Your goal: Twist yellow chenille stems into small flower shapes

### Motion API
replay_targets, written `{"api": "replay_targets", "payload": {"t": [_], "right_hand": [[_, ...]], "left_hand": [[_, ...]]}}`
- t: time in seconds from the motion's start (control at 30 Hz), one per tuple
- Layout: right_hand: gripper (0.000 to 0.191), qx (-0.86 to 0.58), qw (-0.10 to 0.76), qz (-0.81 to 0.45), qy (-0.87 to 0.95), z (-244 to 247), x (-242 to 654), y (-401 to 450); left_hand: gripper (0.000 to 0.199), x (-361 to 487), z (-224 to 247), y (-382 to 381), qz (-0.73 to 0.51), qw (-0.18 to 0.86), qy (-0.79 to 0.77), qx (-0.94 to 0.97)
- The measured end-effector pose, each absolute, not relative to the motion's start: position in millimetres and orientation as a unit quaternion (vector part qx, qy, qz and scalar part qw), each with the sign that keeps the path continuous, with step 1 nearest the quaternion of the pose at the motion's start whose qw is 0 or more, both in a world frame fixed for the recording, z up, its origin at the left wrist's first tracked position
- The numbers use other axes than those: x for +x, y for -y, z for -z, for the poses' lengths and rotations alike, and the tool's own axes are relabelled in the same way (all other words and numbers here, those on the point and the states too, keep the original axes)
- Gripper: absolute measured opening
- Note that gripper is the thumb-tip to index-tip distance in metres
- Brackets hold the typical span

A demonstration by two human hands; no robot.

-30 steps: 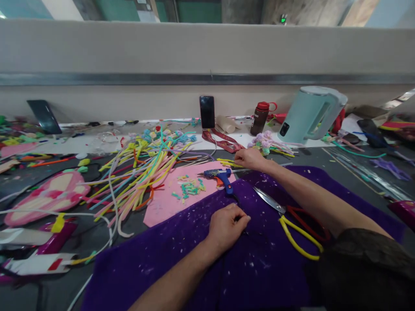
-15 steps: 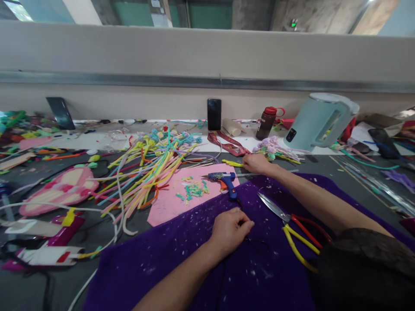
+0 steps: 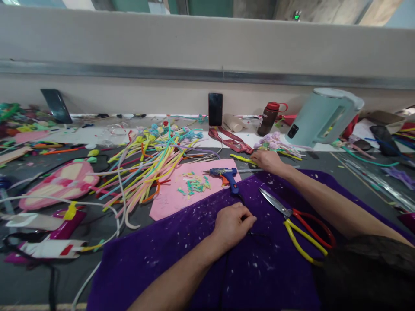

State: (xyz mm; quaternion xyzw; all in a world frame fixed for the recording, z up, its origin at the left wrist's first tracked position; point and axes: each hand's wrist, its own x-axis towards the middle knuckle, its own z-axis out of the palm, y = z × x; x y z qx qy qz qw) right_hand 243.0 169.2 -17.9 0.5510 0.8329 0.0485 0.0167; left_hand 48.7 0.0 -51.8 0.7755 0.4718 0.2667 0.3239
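My left hand (image 3: 234, 224) rests loosely curled on the purple cloth (image 3: 162, 263), below the blue glue gun (image 3: 231, 178); whether anything is between its fingers is hidden. Farther out, my right hand (image 3: 266, 160) is on a yellow fuzzy stem (image 3: 241, 159), fingers closed around its right end beside the dark red ribbon (image 3: 231, 141). The glue gun lies on a pink sheet (image 3: 168, 203) with small green and yellow bits (image 3: 196, 185). Scissors with a red and a yellow handle (image 3: 282, 208) lie open under my right forearm.
Colourful stems (image 3: 152, 168) lie in a pile left of the pink sheet. A phone (image 3: 215, 109), a brown bottle (image 3: 268, 119) and a pale green kettle (image 3: 319, 116) stand at the back. White cables (image 3: 119, 194) cross the left side near a pink fuzzy piece (image 3: 61, 183).
My right hand has shifted slightly right with the yellow stem. My left hand keeps nearly the same curled pose on the cloth. The whole view has tilted slightly down.
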Motion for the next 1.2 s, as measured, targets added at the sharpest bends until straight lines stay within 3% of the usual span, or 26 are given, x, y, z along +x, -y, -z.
{"api": "replay_targets", "payload": {"t": [0.2, 0.57, 0.87, 1.2], "right_hand": [[0.036, 0.546, -0.006, -0.088, -0.833, 8.2, 229.3, -142.0], [0.027, 0.460, 0.029, 0.005, -0.888, 9.1, 198.5, -23.3], [0.028, 0.514, -0.117, -0.076, -0.846, 41.5, 248.7, 43.6], [0.031, 0.531, -0.116, -0.163, -0.823, 71.7, 280.0, 47.3]], "left_hand": [[0.019, 48.0, 51.1, 0.7, -0.275, 0.304, -0.460, 0.787], [0.022, 45.7, 54.8, 2.7, -0.263, 0.248, -0.444, 0.820], [0.037, 38.7, 49.1, 9.9, -0.299, 0.235, -0.437, 0.815], [0.018, 27.3, 38.7, 17.6, -0.390, 0.217, -0.487, 0.751]]}}
